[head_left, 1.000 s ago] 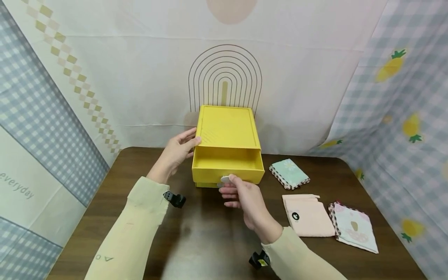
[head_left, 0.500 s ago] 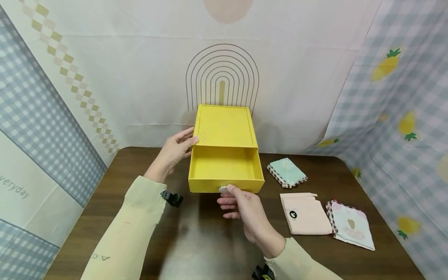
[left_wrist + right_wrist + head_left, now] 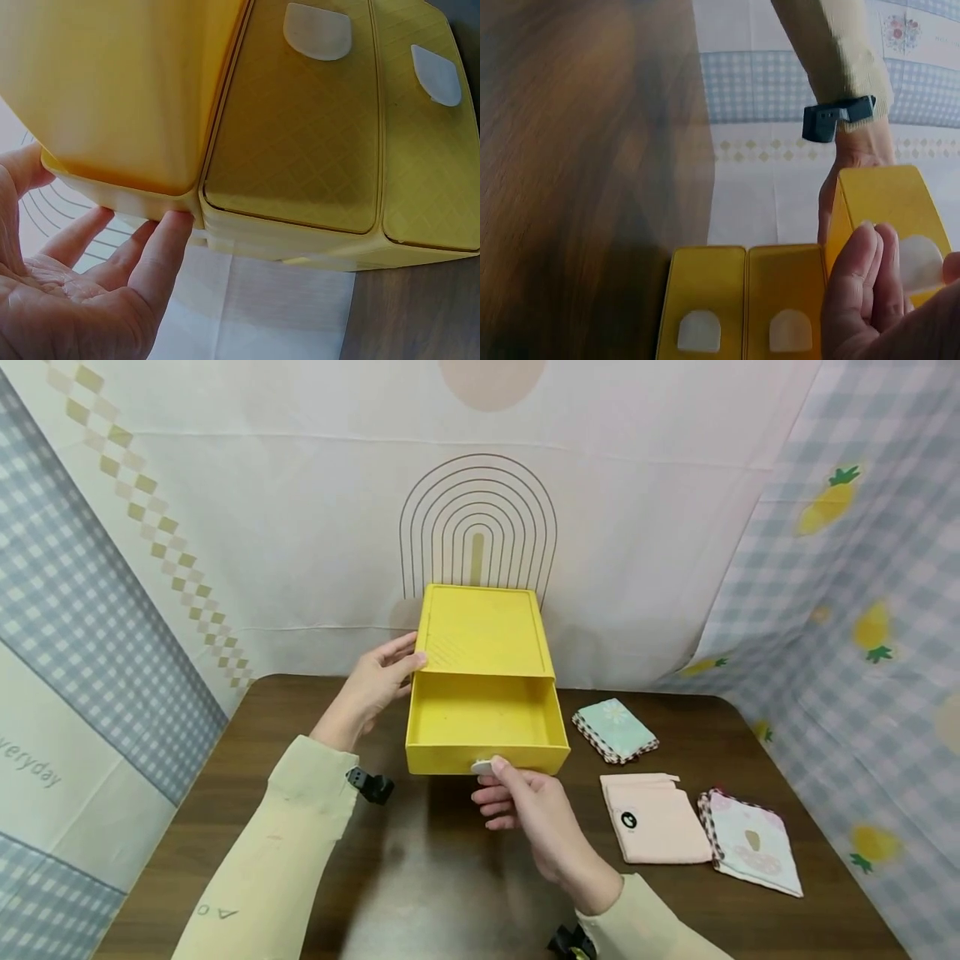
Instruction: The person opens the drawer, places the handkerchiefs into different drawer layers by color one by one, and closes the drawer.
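A yellow drawer cabinet stands at the back of the table, its top drawer pulled well out with a bare inside. My right hand holds that drawer's white handle, thumb on it and fingers below. At the cabinet's left side, my left hand steadies it: the thumb lies at the top edge, and the extended fingers press the side wall. Two lower drawers, a middle drawer and a bottom drawer, sit closed with white handles.
Right of the cabinet lie a folded green cloth, a folded pink cloth and a white-and-pink cloth with a checked edge. Printed curtains hang close behind and along both sides of the dark wooden table.
The top drawer has slid further out toward me, with my right hand drawing back on its handle. In the last half second it hardly moved. My left hand has stayed at the cabinet's side.
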Motion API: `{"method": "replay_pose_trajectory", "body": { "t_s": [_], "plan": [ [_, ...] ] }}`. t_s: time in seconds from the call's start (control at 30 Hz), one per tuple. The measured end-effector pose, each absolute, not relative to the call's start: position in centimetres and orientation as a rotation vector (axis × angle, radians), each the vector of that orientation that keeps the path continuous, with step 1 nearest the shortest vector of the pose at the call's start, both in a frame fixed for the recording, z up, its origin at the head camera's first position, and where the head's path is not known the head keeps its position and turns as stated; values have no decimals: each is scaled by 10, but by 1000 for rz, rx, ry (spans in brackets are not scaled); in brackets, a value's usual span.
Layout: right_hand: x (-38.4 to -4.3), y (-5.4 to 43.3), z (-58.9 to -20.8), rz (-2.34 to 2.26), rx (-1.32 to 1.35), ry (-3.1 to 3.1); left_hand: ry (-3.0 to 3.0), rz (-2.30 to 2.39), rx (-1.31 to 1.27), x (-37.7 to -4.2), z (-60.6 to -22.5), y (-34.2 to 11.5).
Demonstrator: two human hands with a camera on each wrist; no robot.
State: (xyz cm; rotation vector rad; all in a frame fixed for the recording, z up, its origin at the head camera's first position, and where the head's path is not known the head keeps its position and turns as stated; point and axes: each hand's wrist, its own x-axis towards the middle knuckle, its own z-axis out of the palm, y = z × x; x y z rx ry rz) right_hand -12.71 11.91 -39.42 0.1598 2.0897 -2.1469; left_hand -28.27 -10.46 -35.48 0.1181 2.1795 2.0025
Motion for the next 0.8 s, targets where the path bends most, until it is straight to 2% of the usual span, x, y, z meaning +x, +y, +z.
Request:
{"method": "replay_pose_trajectory", "body": {
  "t_s": [0.23, 0.5, 0.8],
  "plan": [
    [-127, 153, -396, -1993, 22, 2323, 2148, 2032, 147, -282, -355, -106],
    [-130, 217, -405, -1347, -278, 2987, 2150, 2033, 132, -281, -355, -106],
    [-165, 282, -416, -1201, -129, 3110, 2139, 2040, 131, -282, -356, -106]
  ]
}}
